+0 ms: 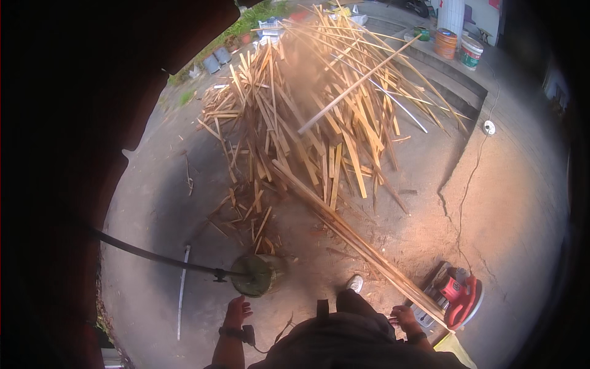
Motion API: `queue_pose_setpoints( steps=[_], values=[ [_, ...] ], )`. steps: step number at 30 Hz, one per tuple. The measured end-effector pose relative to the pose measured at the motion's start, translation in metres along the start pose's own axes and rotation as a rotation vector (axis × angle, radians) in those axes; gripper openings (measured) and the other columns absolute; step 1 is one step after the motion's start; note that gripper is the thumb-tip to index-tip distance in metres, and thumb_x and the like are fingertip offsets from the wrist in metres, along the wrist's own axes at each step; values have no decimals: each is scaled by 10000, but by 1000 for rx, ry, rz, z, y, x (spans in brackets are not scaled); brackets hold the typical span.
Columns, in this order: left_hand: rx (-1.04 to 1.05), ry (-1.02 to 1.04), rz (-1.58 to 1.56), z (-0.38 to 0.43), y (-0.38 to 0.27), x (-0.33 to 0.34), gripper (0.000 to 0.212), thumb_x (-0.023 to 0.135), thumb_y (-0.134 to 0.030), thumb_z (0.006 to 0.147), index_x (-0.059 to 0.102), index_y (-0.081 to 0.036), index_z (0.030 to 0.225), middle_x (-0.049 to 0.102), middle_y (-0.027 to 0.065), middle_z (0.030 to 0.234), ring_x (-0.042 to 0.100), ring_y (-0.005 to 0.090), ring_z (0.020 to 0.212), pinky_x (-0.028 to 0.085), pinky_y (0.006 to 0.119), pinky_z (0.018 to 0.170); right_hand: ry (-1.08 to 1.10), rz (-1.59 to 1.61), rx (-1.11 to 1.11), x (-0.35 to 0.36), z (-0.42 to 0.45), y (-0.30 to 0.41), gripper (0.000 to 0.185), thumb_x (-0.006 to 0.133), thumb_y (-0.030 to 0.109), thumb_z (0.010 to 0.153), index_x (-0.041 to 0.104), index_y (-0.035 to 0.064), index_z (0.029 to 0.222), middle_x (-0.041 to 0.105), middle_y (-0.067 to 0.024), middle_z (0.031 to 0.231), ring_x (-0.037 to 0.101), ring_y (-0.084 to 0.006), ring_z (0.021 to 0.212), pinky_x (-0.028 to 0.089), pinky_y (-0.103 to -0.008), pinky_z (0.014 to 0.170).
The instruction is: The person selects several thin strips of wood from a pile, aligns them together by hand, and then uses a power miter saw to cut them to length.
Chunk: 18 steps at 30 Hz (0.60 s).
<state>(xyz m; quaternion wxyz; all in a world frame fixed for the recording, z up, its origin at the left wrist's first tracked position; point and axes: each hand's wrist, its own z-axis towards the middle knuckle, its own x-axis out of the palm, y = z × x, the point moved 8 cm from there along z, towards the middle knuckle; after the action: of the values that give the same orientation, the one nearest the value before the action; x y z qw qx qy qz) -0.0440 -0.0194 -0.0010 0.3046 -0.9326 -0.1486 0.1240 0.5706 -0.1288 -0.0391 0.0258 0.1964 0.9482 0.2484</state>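
My left hand (238, 311) hangs just below the end of an upright log stump (251, 279), its fingers loosely bent and apart with nothing in them. A dark band with a small box circles that wrist. On the other side, my right hand (404, 317) is at my hip, fingers curled; whether they hold anything is not clear. Close to its right stands a red electric cut-off saw (456, 295) with a round guard on a metal base. A bundle of long wooden strips (355, 235) runs from the woodpile down to the saw, its near end beside the blade guard.
A large pile of wooden slats (295, 110) spreads ahead. A power cord (468, 193) trails from the saw past a concrete step (447, 78). Buckets (471, 53) stand on the step. A pale rod (183, 290) lies at left, under a dark curved bar (152, 253).
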Motion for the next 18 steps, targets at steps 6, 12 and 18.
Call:
queue_pose_setpoints(
  steps=[6, 12, 18],
  values=[
    [79, -8, -20, 2, -60, 46, 349, 550, -376, 884, 522, -62, 1034, 559, 99, 878, 550, 221, 742, 535, 408, 673, 48, -33, -54, 21, 39, 88, 236, 594, 56, 823, 579, -3, 1051, 614, -85, 724, 633, -209, 573, 532, -330, 519],
    [-38, -2, -73, 50, -71, 53, 279, 557, -348, 875, 528, -89, 973, 537, 83, 817, 537, 190, 685, 524, 386, 619, -4, -112, 2, 34, 71, 121, 236, 610, 102, 810, 596, 20, 1031, 611, -76, 781, 638, -202, 623, 530, -320, 542],
    [-153, 145, -143, 159, -119, 85, 257, 570, -343, 876, 485, -101, 851, 453, 38, 684, 451, 173, 590, 434, 370, 569, -118, -56, 40, 60, 80, 160, 255, 617, 129, 818, 590, -2, 1035, 596, -73, 796, 637, -214, 657, 531, -326, 572]
  ],
)
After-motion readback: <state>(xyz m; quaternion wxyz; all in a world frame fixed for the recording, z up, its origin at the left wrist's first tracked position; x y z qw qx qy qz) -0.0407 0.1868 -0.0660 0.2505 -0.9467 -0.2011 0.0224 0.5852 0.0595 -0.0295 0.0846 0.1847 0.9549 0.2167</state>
